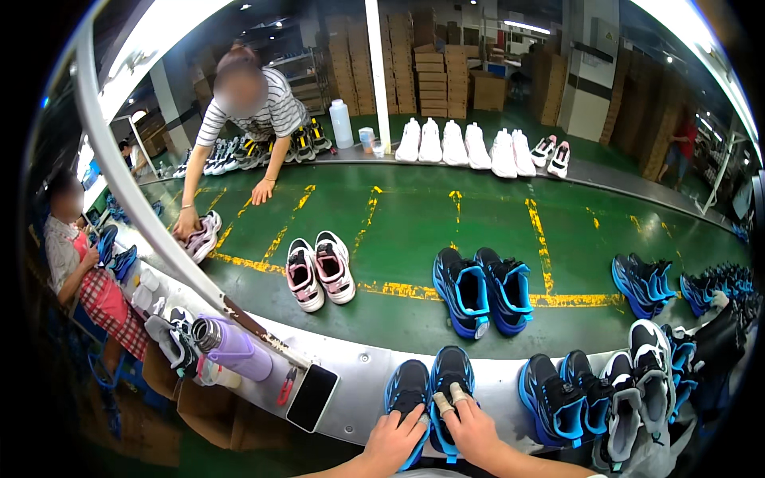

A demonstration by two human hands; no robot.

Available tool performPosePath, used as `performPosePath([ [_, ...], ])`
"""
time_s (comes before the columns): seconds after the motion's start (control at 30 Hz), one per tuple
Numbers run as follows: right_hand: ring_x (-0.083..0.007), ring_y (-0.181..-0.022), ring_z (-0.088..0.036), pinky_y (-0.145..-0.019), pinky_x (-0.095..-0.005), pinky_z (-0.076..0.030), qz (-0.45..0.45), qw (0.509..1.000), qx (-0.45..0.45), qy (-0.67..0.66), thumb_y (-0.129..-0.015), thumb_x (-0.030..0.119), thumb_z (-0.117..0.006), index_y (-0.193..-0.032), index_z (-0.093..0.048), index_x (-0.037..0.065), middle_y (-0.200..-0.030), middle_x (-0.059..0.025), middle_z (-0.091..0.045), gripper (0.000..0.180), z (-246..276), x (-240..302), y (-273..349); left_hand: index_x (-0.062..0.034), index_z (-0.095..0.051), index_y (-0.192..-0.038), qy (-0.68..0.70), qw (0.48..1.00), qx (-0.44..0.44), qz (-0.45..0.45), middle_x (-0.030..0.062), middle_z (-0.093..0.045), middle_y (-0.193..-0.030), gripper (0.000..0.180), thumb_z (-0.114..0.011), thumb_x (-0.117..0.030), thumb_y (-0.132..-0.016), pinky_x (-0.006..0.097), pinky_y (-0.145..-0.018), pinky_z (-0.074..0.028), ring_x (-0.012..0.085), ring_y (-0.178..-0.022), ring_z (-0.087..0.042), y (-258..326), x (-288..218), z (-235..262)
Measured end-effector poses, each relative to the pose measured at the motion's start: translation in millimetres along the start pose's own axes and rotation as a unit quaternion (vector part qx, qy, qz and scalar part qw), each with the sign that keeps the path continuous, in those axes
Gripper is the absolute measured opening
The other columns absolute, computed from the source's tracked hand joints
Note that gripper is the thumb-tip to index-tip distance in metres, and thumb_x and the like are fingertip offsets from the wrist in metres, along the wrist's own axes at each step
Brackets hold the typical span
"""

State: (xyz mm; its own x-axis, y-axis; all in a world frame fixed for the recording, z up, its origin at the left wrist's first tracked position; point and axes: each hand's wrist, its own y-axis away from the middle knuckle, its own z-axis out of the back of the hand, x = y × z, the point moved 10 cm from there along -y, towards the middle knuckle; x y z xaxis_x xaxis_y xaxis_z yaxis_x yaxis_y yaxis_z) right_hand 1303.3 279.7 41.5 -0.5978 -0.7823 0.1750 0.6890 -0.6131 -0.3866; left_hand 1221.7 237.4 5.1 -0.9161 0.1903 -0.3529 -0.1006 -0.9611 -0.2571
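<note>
A pair of black and blue sneakers stands on the metal ledge in front of me, toes pointing away. My left hand (396, 440) grips the left sneaker (408, 384) near its collar, fingers curled over the laces and the inner side. On the right sneaker (453, 365), my right hand (472, 430) is closed over the collar and tongue. Two of its fingers wear pale tape or covers. Both thumbs and the heel ends of the shoes are partly hidden.
Beyond the ledge runs a green conveyor belt (398, 209) carrying black-blue sneakers (460, 291) and pink-white sneakers (319, 271). More shoes (558, 398) crowd the right. A phone (312, 398), red snips (286, 386) and purple bottle (239, 350) lie left. A person (247, 111) reaches across opposite.
</note>
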Motion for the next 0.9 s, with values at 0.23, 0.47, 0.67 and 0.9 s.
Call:
performPosePath([
  [0.23,-0.0399,-0.099,-0.054,-0.085,-0.0409,-0.048,0.072,0.975,0.096,-0.187,-0.079,0.022,-0.068,-0.111,-0.065,0.014,-0.116,-0.0211,-0.053,0.033,-18,-21,7,-0.0027,-0.058,-0.112,0.176,0.976,0.120,-0.034,0.0158,-0.050,-0.127,0.040,-0.064,-0.025,-0.080,0.040,-0.084,-0.043,0.0338,-0.091,-0.053,-3,21,-2],
  [0.47,-0.0329,-0.073,-0.056,-0.062,-0.0404,-0.048,-0.105,0.965,0.100,-0.218,-0.074,0.017,-0.072,-0.091,-0.067,0.010,-0.076,-0.0152,-0.052,0.018,-4,-55,-2,-0.0059,-0.061,-0.095,0.203,0.979,0.020,0.013,0.0134,-0.053,-0.096,0.021,-0.062,-0.007,-0.074,0.040,-0.077,-0.046,0.0333,-0.088,-0.053,-16,10,13],
  [0.67,-0.0303,-0.079,-0.058,-0.071,-0.0389,-0.048,-0.046,0.922,0.190,-0.335,-0.082,0.025,-0.066,-0.111,-0.065,0.021,-0.079,-0.0120,-0.056,0.029,-16,-68,-9,-0.0103,-0.065,-0.096,0.170,0.983,0.064,0.003,0.0073,-0.059,-0.094,0.021,-0.066,-0.014,-0.076,0.038,-0.076,-0.045,0.0308,-0.085,-0.055,-26,13,-6],
  [0.9,-0.0279,-0.084,-0.057,-0.075,-0.0378,-0.046,-0.034,0.901,0.214,-0.375,-0.081,0.029,-0.067,-0.116,-0.063,0.020,-0.087,-0.0107,-0.059,0.036,-29,-65,-5,-0.0086,-0.065,-0.092,0.213,0.974,0.074,0.023,0.0079,-0.058,-0.078,0.019,-0.069,-0.014,-0.074,0.034,-0.065,-0.043,0.0251,-0.070,-0.052,-22,12,3],
])
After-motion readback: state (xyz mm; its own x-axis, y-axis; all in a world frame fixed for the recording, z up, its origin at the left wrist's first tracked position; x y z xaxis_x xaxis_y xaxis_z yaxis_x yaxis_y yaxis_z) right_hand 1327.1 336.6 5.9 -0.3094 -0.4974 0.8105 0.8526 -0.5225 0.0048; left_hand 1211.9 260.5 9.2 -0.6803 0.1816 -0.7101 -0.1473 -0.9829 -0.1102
